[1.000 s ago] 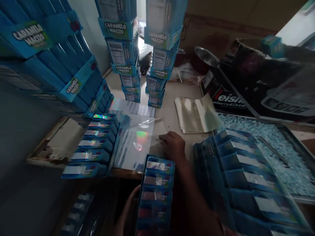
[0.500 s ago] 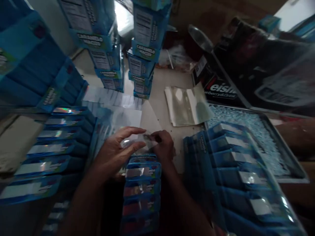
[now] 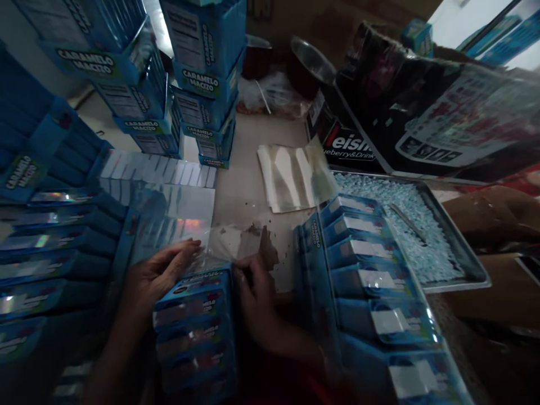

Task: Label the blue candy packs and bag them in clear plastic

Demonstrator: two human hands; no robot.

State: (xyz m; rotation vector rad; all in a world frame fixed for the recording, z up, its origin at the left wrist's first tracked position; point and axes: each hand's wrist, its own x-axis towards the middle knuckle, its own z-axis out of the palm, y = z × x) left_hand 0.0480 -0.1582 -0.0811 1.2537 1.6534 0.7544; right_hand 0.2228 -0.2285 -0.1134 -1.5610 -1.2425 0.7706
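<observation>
A clear plastic film (image 3: 236, 241) stretches between my hands over the worn tabletop. My left hand (image 3: 162, 273) has its thumb and fingers drawn together at the film's left side. On the near right edge, my right hand (image 3: 258, 292) pinches the film, its fingers curled. Directly below and between my wrists stands a blue pack of candy boxes (image 3: 194, 332) with pale windows on top. Its far end lies close to the film. What exactly sits between my left fingertips is partly hidden.
Tall stacks of blue boxes (image 3: 206, 84) rise at the back left. Rows of blue packs stand left (image 3: 63, 253) and right (image 3: 367, 270). Plastic sheets (image 3: 291, 177) lie mid-table. A metal tray (image 3: 476, 275) holds pale blue pieces, beside a black carton (image 3: 400, 124).
The view has swung right. My left hand has closed from a wide curve around the film and sits lower; the film is now spread flatter between both hands.
</observation>
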